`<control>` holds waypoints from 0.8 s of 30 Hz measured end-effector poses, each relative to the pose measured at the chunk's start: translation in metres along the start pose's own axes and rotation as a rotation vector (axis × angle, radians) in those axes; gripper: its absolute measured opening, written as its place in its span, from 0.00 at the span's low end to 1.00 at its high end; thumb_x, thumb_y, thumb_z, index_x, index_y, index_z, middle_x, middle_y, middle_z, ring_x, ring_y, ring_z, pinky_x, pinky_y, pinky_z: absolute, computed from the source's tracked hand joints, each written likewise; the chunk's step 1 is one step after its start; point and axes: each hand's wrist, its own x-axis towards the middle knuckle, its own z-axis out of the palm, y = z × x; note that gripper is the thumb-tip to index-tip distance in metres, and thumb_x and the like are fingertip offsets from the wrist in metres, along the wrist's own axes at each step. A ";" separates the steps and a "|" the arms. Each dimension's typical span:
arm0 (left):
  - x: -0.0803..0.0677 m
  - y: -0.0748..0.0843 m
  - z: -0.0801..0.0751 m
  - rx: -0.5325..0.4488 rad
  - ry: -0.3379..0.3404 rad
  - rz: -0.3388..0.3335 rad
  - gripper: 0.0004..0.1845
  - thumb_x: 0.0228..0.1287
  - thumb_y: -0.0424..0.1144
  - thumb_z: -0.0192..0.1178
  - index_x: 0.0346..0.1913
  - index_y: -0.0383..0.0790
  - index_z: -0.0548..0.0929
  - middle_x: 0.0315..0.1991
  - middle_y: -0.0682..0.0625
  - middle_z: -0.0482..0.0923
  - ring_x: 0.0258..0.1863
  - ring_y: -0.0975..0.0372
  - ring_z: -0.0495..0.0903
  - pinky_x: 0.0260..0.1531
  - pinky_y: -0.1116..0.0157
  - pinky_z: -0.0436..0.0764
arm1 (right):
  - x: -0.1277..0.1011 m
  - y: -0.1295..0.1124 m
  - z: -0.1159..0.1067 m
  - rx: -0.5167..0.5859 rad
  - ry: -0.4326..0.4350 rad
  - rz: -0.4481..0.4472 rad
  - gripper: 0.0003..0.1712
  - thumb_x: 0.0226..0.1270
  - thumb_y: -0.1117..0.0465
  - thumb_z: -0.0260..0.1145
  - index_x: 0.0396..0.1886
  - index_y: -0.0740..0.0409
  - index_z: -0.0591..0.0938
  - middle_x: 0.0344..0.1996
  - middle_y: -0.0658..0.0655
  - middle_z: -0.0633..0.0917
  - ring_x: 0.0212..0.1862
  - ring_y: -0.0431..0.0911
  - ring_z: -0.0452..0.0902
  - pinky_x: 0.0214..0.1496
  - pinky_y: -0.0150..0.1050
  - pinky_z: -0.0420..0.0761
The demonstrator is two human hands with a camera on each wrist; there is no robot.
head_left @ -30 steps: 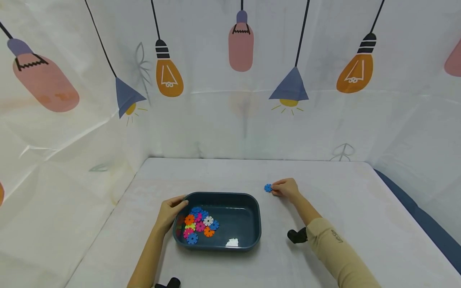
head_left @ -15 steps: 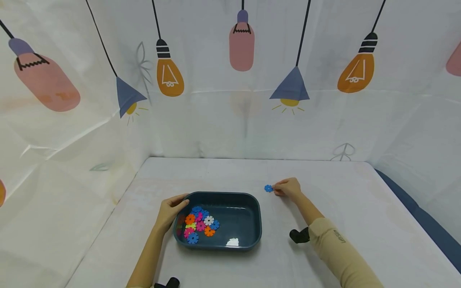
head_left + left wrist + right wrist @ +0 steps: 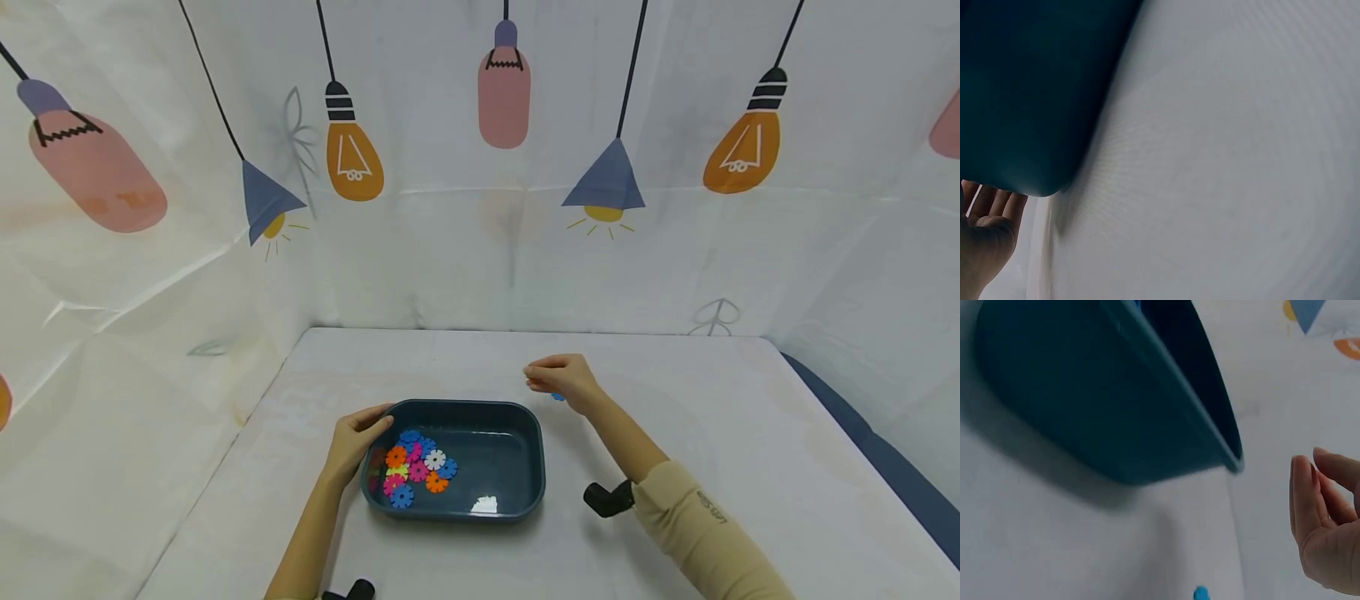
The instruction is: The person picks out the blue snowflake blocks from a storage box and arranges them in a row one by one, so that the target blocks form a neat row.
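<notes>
- A dark teal tray (image 3: 517,492) sits on the white table (image 3: 750,467), nearer the table's front edge than its back edge, a little left of the middle.
- Inside the tray, a heap of toothed plastic discs (image 3: 415,468) lies bunched in the left half: blue, orange, pink, white and one yellow-green piece, touching and partly overlapping. The right half of the tray floor is bare apart from a bright glare spot.
- The left hand (image 3: 356,442) rests on the tray's left rim, fingers curled over the edge at the rear left corner; in the left wrist view the fingers (image 3: 990,203) show just under the tray wall.
- The right hand (image 3: 561,377) hangs above the table just beyond the tray's rear right corner, holding nothing, fingers loosely bent and slack in the right wrist view (image 3: 1325,519).
- One small blue disc (image 3: 557,397) lies flat on the table under that hand, outside the tray and apart from the fingers.
</notes>
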 end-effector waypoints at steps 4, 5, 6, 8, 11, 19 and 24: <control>0.000 -0.001 0.000 0.002 0.007 -0.002 0.19 0.63 0.35 0.60 0.54 0.26 0.78 0.52 0.36 0.78 0.43 0.70 0.78 0.45 0.75 0.76 | -0.006 -0.006 0.031 0.011 -0.130 -0.035 0.18 0.60 0.71 0.65 0.46 0.82 0.77 0.29 0.57 0.86 0.31 0.42 0.84 0.37 0.34 0.83; 0.000 -0.001 0.000 0.000 0.009 -0.004 0.19 0.63 0.35 0.60 0.54 0.26 0.78 0.52 0.36 0.78 0.43 0.70 0.78 0.45 0.75 0.76 | -0.007 -0.006 0.039 0.004 -0.156 -0.032 0.18 0.59 0.71 0.65 0.46 0.82 0.77 0.30 0.58 0.86 0.31 0.42 0.84 0.38 0.35 0.83; 0.000 -0.001 0.000 0.000 0.007 -0.002 0.19 0.63 0.35 0.60 0.54 0.26 0.78 0.53 0.35 0.78 0.43 0.70 0.78 0.45 0.75 0.76 | -0.008 -0.004 0.047 -0.006 -0.178 -0.025 0.18 0.59 0.70 0.65 0.45 0.81 0.78 0.30 0.58 0.86 0.31 0.43 0.84 0.38 0.36 0.83; 0.000 -0.001 0.000 -0.008 0.006 -0.006 0.19 0.63 0.35 0.60 0.54 0.26 0.78 0.53 0.35 0.77 0.43 0.70 0.78 0.46 0.75 0.75 | -0.008 0.000 0.062 -0.012 -0.214 0.007 0.17 0.59 0.70 0.66 0.45 0.80 0.78 0.31 0.60 0.86 0.31 0.43 0.84 0.39 0.38 0.83; 0.000 0.001 0.000 -0.020 0.004 -0.012 0.20 0.63 0.34 0.60 0.55 0.27 0.78 0.54 0.35 0.77 0.44 0.71 0.78 0.46 0.75 0.75 | -0.008 0.008 0.082 -0.008 -0.234 0.079 0.16 0.58 0.71 0.66 0.45 0.79 0.79 0.31 0.62 0.86 0.31 0.45 0.84 0.39 0.40 0.83; -0.002 0.003 0.000 -0.026 0.010 -0.024 0.20 0.63 0.35 0.61 0.55 0.28 0.78 0.55 0.36 0.76 0.46 0.70 0.78 0.47 0.76 0.74 | -0.006 0.030 0.122 0.072 -0.173 0.288 0.15 0.59 0.72 0.66 0.45 0.78 0.79 0.34 0.64 0.86 0.31 0.47 0.84 0.38 0.40 0.83; -0.001 0.001 0.001 -0.021 0.013 -0.035 0.20 0.63 0.35 0.61 0.55 0.27 0.78 0.55 0.36 0.76 0.44 0.72 0.78 0.47 0.76 0.75 | -0.008 0.039 0.136 0.099 -0.129 0.341 0.14 0.57 0.73 0.66 0.43 0.78 0.81 0.35 0.66 0.86 0.31 0.49 0.84 0.37 0.40 0.83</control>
